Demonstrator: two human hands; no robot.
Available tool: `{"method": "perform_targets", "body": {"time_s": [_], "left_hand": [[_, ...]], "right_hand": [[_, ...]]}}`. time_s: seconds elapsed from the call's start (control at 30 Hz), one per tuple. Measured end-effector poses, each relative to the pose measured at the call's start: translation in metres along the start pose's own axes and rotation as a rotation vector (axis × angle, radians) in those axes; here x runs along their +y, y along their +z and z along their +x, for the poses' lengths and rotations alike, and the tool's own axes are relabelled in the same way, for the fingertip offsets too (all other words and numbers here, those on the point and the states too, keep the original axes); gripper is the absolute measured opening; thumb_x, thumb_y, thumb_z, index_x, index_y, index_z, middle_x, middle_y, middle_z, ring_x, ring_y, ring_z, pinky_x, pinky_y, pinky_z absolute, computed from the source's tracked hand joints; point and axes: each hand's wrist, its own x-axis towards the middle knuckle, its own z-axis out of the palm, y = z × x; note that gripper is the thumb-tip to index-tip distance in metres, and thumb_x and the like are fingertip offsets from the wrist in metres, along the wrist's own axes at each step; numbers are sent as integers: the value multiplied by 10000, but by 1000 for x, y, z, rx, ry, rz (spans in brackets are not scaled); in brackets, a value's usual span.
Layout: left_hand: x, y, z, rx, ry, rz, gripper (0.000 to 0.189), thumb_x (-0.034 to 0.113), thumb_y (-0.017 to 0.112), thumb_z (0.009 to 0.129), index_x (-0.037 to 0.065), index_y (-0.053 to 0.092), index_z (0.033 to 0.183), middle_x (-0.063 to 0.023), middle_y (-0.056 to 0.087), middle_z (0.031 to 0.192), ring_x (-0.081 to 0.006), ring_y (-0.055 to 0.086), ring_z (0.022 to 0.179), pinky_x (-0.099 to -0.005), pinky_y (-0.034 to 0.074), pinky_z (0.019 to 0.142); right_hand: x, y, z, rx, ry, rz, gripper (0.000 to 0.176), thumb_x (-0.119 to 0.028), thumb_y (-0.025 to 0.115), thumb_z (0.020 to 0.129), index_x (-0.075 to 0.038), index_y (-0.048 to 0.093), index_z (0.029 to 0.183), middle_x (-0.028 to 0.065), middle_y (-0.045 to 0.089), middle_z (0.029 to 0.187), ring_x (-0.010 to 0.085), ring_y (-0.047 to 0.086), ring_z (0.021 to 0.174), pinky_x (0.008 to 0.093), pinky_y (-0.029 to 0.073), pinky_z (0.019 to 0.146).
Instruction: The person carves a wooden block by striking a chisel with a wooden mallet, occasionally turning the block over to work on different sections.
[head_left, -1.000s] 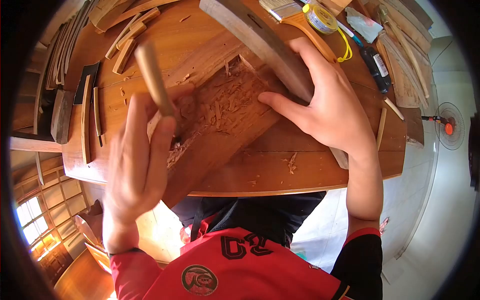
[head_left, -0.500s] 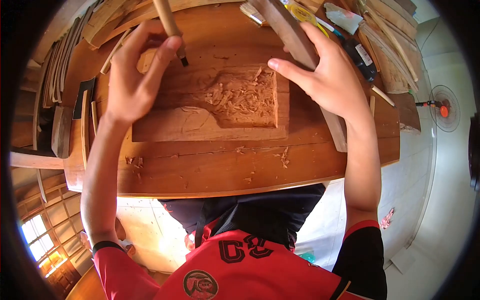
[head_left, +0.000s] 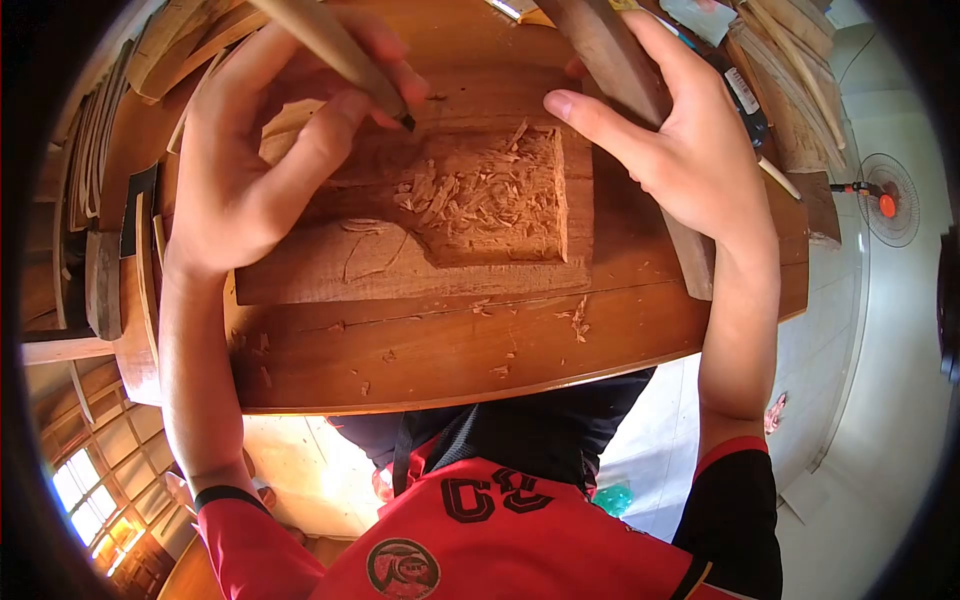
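Note:
A wooden-handled chisel (head_left: 335, 50) slants down to the right in my left hand (head_left: 250, 160), whose fingers are closed around the handle. Its dark tip is just above the carved board (head_left: 340, 275), by the upper left of a rectangular hollow. Wood shavings (head_left: 470, 195) lie loose in that hollow. My right hand (head_left: 680, 140) is wrapped round a long squared wooden bar (head_left: 615, 65), with the thumb stretched toward the board. The bar runs down under my right wrist, and most of the fingers are hidden behind it.
The board lies on a brown wooden table (head_left: 450, 370) with scattered chips near its front edge. Wood strips (head_left: 90, 150) stack up at the left. A dark bottle (head_left: 742, 95) and more planks (head_left: 785, 60) are at the right. A fan (head_left: 888, 200) stands beyond.
The chisel has tipped from nearly upright to a slant, its tip shifting right. My left hand has turned and come closer. The board appears slightly lower in view; my right hand keeps the bar.

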Motion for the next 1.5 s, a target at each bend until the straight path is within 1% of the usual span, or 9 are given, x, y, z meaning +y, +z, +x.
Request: {"method": "perform_targets", "body": {"time_s": [0.1, 0.23, 0.33, 0.5, 0.67, 1.0, 1.23, 1.33, 1.5], "left_hand": [[-2, -2, -6, 24, -45, -118, 288, 42, 458, 985, -34, 507, 1258, -165, 652, 1062, -226, 631, 1047, -369, 493, 959], [-5, -5, -3, -24, -67, -159, 293, 119, 467, 981, -24, 486, 1235, -148, 632, 1034, -209, 597, 992, -356, 475, 937], [1, 4, -4, 0, -102, -135, 295, 107, 472, 984, -34, 487, 1243, -157, 637, 1052, -217, 606, 1016, -365, 479, 958], [6, 12, -6, 16, -106, -126, 307, 89, 487, 987, -48, 488, 1262, -171, 647, 1084, -231, 619, 1062, -383, 480, 1000], [10, 14, -5, 28, -146, -145, 330, 91, 477, 989, -42, 476, 1291, -164, 646, 1069, -228, 622, 1041, -379, 483, 982], [2, 11, -1, 34, -132, -139, 460, 99, 467, 1007, -36, 392, 1440, -147, 648, 1011, -223, 633, 961, -367, 487, 945], [11, 15, -1, 39, -253, -185, 443, 129, 489, 1027, -33, 409, 1431, -137, 649, 999, -210, 633, 960, -357, 485, 942], [12, 16, 0, 66, -271, -247, 439, 129, 485, 1032, -33, 409, 1433, -137, 652, 999, -211, 641, 964, -351, 487, 939], [12, 17, 1, 71, -275, -294, 431, 118, 468, 1034, -37, 409, 1433, -156, 651, 1055, -227, 644, 978, -365, 487, 973]], "right_hand": [[-29, 8, -3, 128, -49, -71, 731, -338, 812, 880, 114, 519, 1374, 287, 642, 1290, 345, 659, 1174, 405, 506, 1018], [-46, -8, 4, -135, 256, -105, 594, -334, 821, 867, 47, 583, 1255, 201, 684, 1035, 266, 687, 888, 381, 544, 795], [-56, 1, 4, -117, 237, -139, 533, -325, 832, 850, 9, 590, 1187, 166, 678, 927, 236, 676, 780, 378, 537, 703], [-54, 8, 2, -26, 134, -50, 541, -318, 824, 857, 41, 575, 1176, 199, 686, 1015, 292, 698, 908, 411, 551, 788], [-53, -7, 3, -150, 186, -100, 554, -337, 819, 869, 47, 570, 1180, 181, 658, 972, 262, 665, 847, 395, 537, 754], [-27, 2, -1, -138, 63, -135, 432, -249, 799, 871, 39, 571, 1097, 159, 630, 894, 257, 611, 725, 383, 499, 681], [-26, 1, 2, -179, 122, -26, 441, -266, 808, 861, 28, 575, 1093, 183, 637, 937, 311, 669, 789, 423, 528, 714], [-39, 6, 0, -64, 15, -93, 429, -272, 794, 865, 24, 573, 1083, 189, 634, 965, 315, 678, 814, 417, 550, 736], [-49, 5, 7, -168, 126, -210, 386, -250, 760, 878, 20, 570, 1078, 194, 625, 1000, 313, 682, 851, 413, 571, 770]]}}
